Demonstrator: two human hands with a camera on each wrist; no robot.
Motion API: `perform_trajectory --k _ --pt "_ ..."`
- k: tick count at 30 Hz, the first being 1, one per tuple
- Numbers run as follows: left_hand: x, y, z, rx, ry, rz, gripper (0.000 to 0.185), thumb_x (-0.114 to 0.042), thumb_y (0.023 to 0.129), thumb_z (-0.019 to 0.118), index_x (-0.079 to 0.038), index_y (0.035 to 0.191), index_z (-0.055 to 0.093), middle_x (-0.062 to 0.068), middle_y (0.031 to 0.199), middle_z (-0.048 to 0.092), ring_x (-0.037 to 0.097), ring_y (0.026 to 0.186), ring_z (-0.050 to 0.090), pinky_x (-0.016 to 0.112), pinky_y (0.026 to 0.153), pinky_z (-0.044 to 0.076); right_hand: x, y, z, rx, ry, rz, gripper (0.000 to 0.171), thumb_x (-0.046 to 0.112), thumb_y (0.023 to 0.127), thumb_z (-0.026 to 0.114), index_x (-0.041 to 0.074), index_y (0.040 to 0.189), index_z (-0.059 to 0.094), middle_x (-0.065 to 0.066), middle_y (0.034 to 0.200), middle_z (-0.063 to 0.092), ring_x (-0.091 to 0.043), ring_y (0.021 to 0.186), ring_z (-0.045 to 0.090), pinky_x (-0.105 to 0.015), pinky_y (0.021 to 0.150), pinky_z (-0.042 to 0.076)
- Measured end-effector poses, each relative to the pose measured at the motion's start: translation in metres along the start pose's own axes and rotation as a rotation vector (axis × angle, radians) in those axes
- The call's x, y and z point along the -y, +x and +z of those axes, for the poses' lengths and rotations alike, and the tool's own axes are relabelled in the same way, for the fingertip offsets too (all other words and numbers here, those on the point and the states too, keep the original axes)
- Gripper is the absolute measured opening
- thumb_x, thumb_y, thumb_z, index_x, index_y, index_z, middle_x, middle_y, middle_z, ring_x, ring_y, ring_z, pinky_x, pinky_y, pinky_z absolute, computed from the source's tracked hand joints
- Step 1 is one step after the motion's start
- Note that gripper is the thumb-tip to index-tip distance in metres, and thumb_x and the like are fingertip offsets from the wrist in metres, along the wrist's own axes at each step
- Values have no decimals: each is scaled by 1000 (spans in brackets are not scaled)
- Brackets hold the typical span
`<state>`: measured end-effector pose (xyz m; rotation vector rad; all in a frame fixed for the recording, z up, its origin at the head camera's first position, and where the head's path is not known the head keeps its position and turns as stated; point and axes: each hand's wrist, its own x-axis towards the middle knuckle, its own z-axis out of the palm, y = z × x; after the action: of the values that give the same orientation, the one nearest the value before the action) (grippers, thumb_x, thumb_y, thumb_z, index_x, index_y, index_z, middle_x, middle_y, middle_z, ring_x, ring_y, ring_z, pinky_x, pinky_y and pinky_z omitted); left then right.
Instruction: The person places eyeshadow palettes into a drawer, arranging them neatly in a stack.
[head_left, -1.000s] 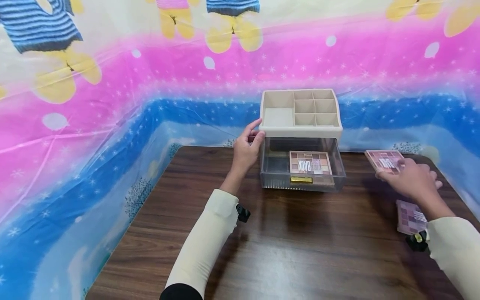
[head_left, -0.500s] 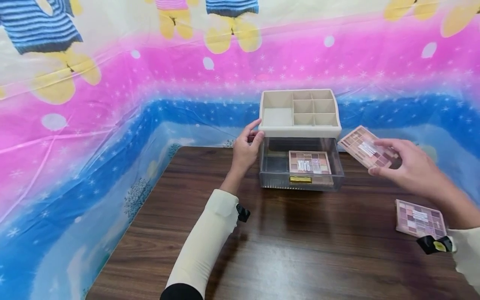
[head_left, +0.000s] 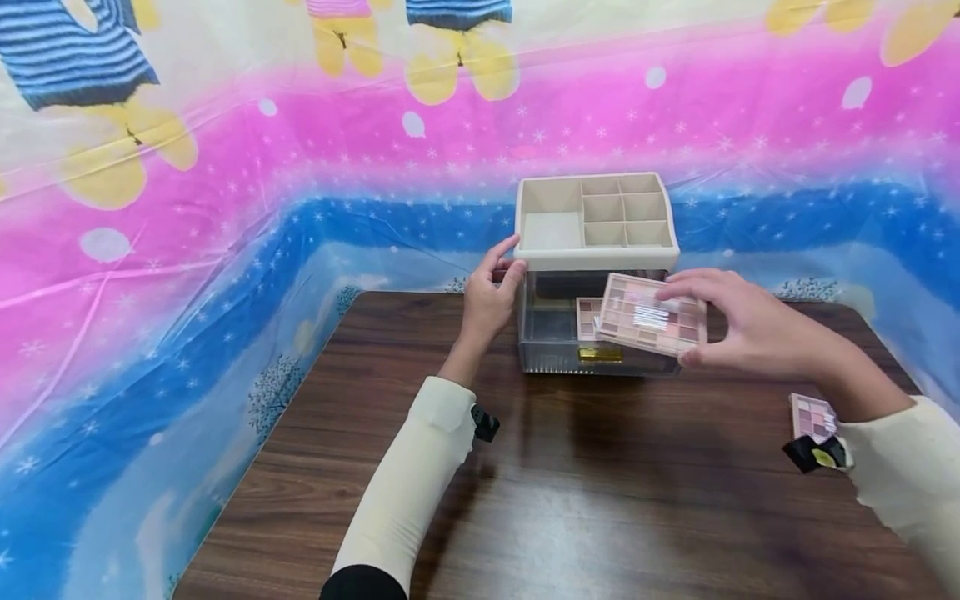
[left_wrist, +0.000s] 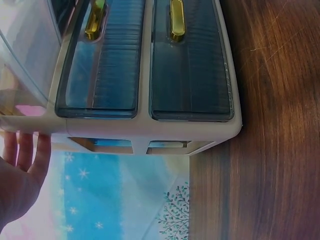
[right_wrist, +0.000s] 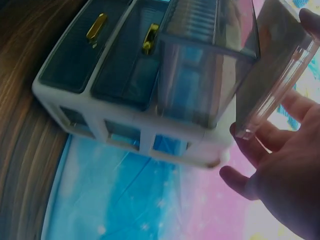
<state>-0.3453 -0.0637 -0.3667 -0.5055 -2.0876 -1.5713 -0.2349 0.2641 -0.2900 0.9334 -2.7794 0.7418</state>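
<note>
1. Head view: I read the governing relation as palette to drawer. The held palette (head_left: 652, 315) lies over the right part of the pulled-out top drawer (head_left: 551, 358), overlapping its front wall in this view. Its long axis runs roughly left to right, slightly askew to the drawer front.
2. Head view: the right hand (head_left: 757, 325) is nearer, directly to the palette's right, pinching its right end between thumb and fingers. The left hand (head_left: 489, 304), well apart from the palette, rests loosely extended at the left edge of the organiser (head_left: 600, 260).
3. Head view: a second palette (head_left: 588, 319) lies in the drawer, partly hidden; a third palette (head_left: 812, 417) lies on the table (head_left: 570, 500), partly behind the right wrist.
4. Head view, change: half a second ago I had the held palette tilted, right of the organiser; now it overlaps the drawer. The left hand has kept its place.
5. Left wrist view: I see near-straight fingers against the organiser's side; the thumb is not visible.
6. Right wrist view: the palette sits just beyond the drawer's rim. I cannot tell whether they touch.
</note>
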Motion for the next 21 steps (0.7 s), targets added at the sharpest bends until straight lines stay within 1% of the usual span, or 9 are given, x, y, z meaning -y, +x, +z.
perform_trajectory --k 3,5,8,10,12,15,17,21 --pt "0 0 0 0 -2 1 43 -26 102 64 -17 143 60 18 106 72 24 92 66 27 73 51 4 15 5 42 3 -44 65 27 79 84 19 139 60 -13 154 48 -41 143 37 -70 108 32" --pt "0 -1 0 4 -4 0 42 -26 102 63 -17 143 59 18 107 72 24 92 67 26 73 51 4 21 8 74 8 -55 60 27 82 81 21 138 61 -11 156 46 -40 144 37 -69 107 34" --pt "1 -3 1 10 -6 -2 43 -25 102 63 -17 144 59 18 107 72 25 93 67 26 73 51 2 25 10 114 26 -71 50 24 88 74 21 137 61 -12 156 46 -40 142 39 -67 105 36" --pt "1 -4 1 13 -5 -4 43 -25 103 62 -16 144 59 18 108 72 26 94 68 26 73 52 1 23 11 121 29 -92 47 21 91 70 18 137 61 -13 154 49 -41 141 40 -68 105 36" --pt "1 -3 1 12 -2 -4 43 -26 103 63 -17 144 59 18 108 72 26 93 68 26 73 52 0 21 11 107 33 -104 44 17 92 68 15 136 62 -13 151 53 -41 140 42 -68 107 35" --pt "0 -2 0 4 7 0 42 -27 102 63 -18 144 59 17 107 72 25 93 67 25 72 51 -1 16 9 63 32 -88 42 14 92 69 15 134 64 -10 147 56 -39 140 42 -69 109 32" --pt "-1 0 0 -1 11 3 42 -27 102 63 -19 143 59 17 106 72 24 92 67 24 72 51 -1 12 5 26 26 -56 40 14 93 71 16 133 65 -8 145 57 -38 140 43 -69 109 33" --pt "-2 2 -1 0 16 3 42 -27 102 63 -19 143 59 17 106 72 23 92 67 24 71 51 -8 1 -2 -54 5 30 37 16 94 72 14 130 67 -12 143 58 -39 138 45 -67 107 34"
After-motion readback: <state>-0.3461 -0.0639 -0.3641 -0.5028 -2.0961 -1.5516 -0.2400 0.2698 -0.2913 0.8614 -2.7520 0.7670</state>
